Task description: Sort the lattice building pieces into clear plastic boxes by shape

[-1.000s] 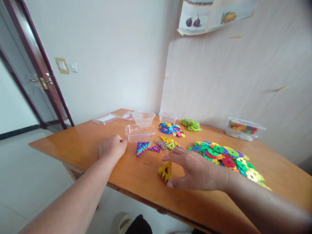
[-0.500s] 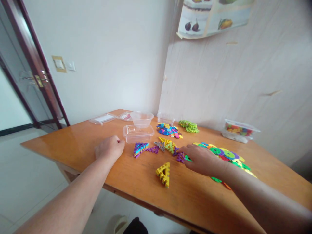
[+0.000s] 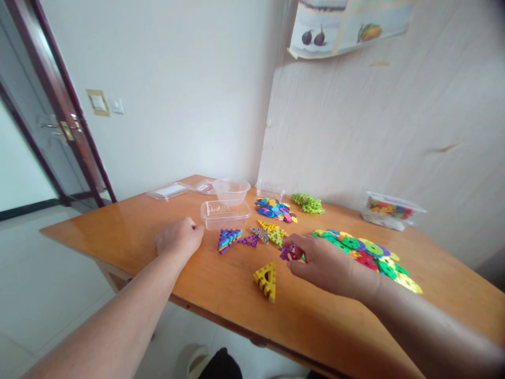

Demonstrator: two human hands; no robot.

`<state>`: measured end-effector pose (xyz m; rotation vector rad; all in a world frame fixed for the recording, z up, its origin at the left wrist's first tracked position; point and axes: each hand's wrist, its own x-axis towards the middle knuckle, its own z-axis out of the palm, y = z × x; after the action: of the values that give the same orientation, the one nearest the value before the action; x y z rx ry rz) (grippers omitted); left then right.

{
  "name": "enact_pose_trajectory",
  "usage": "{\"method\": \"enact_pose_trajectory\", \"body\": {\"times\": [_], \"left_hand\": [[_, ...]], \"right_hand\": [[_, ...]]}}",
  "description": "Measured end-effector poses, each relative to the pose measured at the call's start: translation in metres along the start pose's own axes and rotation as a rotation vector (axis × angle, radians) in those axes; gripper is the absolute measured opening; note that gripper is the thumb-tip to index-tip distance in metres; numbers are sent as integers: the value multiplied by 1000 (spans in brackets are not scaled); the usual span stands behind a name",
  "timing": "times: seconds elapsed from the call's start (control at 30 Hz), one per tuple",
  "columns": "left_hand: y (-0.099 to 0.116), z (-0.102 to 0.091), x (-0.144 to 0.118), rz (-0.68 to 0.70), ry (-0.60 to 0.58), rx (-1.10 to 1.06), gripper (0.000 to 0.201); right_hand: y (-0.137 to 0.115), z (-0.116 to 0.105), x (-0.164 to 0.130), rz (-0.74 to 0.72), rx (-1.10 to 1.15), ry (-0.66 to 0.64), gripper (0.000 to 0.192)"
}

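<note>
Here the right hand (image 3: 321, 263) pinches a purple piece (image 3: 289, 253); at nine o'clock, the left hand (image 3: 179, 239) rests fisted on the table (image 3: 130, 221), holding nothing visible.

The table's (image 3: 130, 226) left end lies bare up to the near edge. Along the far edge stand clear plastic tubs (image 3: 225, 213); toward the right end a spread of coloured discs (image 3: 365, 253) blocks the middle, triangle pieces (image 3: 252, 237) between.

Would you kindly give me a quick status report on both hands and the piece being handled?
Right hand pinching purple piece above the table. Left hand fisted, resting on wood. Yellow triangle stack lies close beside the piece.
</note>
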<state>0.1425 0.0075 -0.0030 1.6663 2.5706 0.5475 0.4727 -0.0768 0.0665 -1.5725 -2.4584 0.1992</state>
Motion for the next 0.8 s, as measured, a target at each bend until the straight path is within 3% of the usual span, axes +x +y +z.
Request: {"method": "enact_pose_trajectory", "body": {"times": [0.2,0.4,0.6,0.8], "left_hand": [[2,-2,-2,-6,-1,-12,33],[3,-5,-5,-12,-13,-27,31],[4,-8,-7,-6,-14,-42,32],[4,-6,-7,-7,-16,-56,32]], "right_hand": [[-44,-7,-12,-28,12,-48,27],[-61,-1,-8,-3,-73,-76,31],[-48,0,2,52,-6,-97,41],[1,-6,25,103,-83,25,29]]}}
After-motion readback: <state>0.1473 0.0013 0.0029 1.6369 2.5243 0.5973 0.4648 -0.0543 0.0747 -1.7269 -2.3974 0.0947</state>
